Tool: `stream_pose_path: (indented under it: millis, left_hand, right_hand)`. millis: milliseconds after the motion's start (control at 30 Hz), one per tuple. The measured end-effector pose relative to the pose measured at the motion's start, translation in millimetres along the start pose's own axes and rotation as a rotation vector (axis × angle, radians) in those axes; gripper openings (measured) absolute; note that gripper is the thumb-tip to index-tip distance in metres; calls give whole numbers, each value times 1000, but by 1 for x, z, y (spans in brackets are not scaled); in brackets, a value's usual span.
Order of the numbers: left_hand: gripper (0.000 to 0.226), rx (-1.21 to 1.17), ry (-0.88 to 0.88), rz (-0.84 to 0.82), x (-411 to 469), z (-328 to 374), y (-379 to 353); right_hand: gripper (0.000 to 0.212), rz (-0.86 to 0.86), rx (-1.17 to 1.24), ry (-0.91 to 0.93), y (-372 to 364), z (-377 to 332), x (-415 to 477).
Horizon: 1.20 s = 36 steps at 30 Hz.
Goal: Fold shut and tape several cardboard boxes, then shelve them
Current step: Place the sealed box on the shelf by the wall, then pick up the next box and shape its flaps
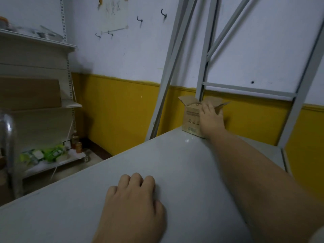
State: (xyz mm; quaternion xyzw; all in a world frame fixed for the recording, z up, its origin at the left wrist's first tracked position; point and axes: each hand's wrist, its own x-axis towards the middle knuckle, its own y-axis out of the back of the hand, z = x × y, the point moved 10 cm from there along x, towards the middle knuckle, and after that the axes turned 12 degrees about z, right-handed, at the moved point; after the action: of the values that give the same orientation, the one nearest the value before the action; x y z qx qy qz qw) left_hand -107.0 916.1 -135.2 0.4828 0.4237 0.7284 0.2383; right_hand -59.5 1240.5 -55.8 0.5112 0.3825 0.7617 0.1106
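Right hand grips cardboard box, flaps up, at far corner of shelf | left hand rests relaxed on shelf

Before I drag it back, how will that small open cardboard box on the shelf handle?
Likely light: the right hand covers much of the cardboard box. Its flaps stand open, so the top probably flexes if squeezed. On the smooth grey shelf it may slide easily.

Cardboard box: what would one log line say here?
right hand holds cardboard box | flaps open | box stands on grey shelf | left hand rests on shelf
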Motion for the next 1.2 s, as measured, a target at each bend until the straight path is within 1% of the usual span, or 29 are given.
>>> stream_pose_path:
  millis: [67, 133, 200, 333, 400, 433, 467, 533, 600, 633, 700, 800, 867, 967, 1100, 1200]
  left_hand:
    - [23, -28, 27, -19, -1, -2, 1]
    - [23, -75, 52, -37, -2, -3, 2]
    - [30, -101, 85, -81, -3, -6, -1]
    - [50, -222, 184, -169, -4, -19, -7]
    - [53, -362, 252, -247, -10, -21, -1]
    - [54, -400, 296, -303, -17, -24, 7]
    - [53, -385, 323, -339, -25, -30, 18]
    - [52, -212, 283, -324, -38, -50, 57]
    - [49, -30, 233, -234, -56, -78, 115]
    - [47, 37, 244, -201, -68, -96, 144]
    - [46, 184, 317, -152, -97, -141, 205]
    - [55, 368, 467, -106, -158, -207, 293]
    - [57, 444, 556, -97, -214, -239, 346]
    - [59, 549, 681, -57, -293, -271, 417]
    - [60, 678, 867, 20, -400, -300, 507]
    - [61, 723, 972, 76, -477, -310, 559]
  right_hand:
    - [65, 56, 1, 38, 12, -10, -10]
    - [63, 61, 69, 87, 19, -24, -32]
    - [59, -10, 171, 100, 21, -33, -58]
    - [61, -255, 531, -57, 40, -43, -107]
    - [62, -372, 523, 5, 61, -58, -135]
    - [62, -404, 500, 68, 75, -68, -149]
    - [62, -420, 490, 127, 90, -80, -162]
    - [63, -448, 532, 191, 121, -107, -183]
    - [64, -493, 646, 196, 157, -143, -201]
    - [64, -517, 697, 228, 178, -167, -213]
    - [64, -510, 770, 370, 232, -224, -237]
    - [64, -425, 853, 629, 327, -302, -274]
    - [63, -360, 869, 801, 393, -346, -299]
    - [63, -284, 910, 1021, 488, -402, -336]
    - [60, -237, 1012, 1239, 607, -457, -404]
    - [60, -220, 1054, 1375, 672, -491, -454]
